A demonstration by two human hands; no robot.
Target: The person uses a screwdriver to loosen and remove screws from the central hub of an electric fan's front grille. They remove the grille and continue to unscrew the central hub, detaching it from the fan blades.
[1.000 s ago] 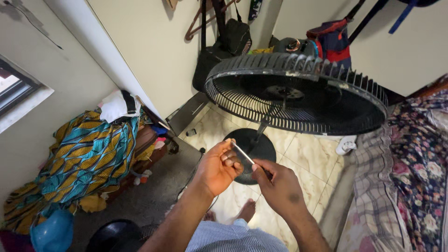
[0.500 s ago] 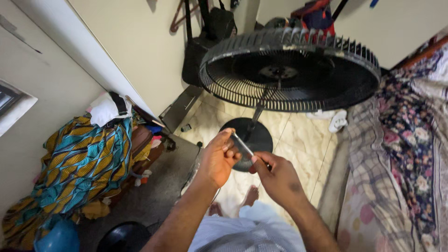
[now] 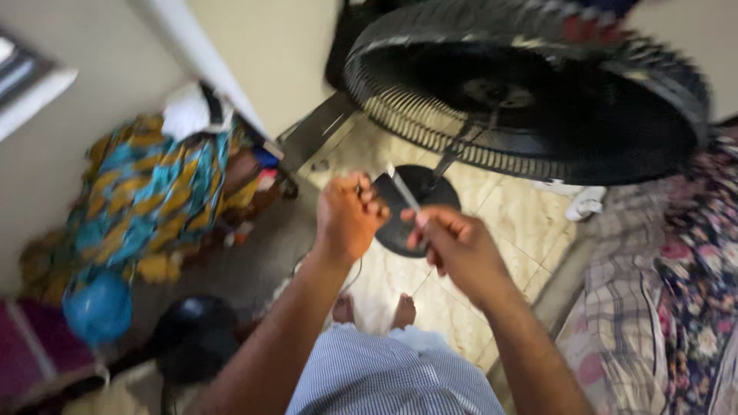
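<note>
Both my hands are raised in front of me over the floor. My right hand (image 3: 460,250) grips a thin metal tool (image 3: 403,189) like a small screwdriver, its shaft pointing up and left. My left hand (image 3: 348,215) is curled at the tool's tip, its fingers closed; whether something small is in them is hidden by blur. Just beyond the hands stands a black pedestal fan with its grille (image 3: 538,100) tilted face up and its round base (image 3: 407,207) on the tiles.
A heap of patterned cloth (image 3: 146,200) lies against the left wall, with a blue round object (image 3: 98,307) below it. A bed with checked and floral covers (image 3: 669,307) runs along the right. My bare feet (image 3: 377,311) stand on marble tiles. A dark round object (image 3: 192,338) sits lower left.
The camera has swung down and left and the picture is blurred. Both hands have risen a little in view and still hold the tool between them.
</note>
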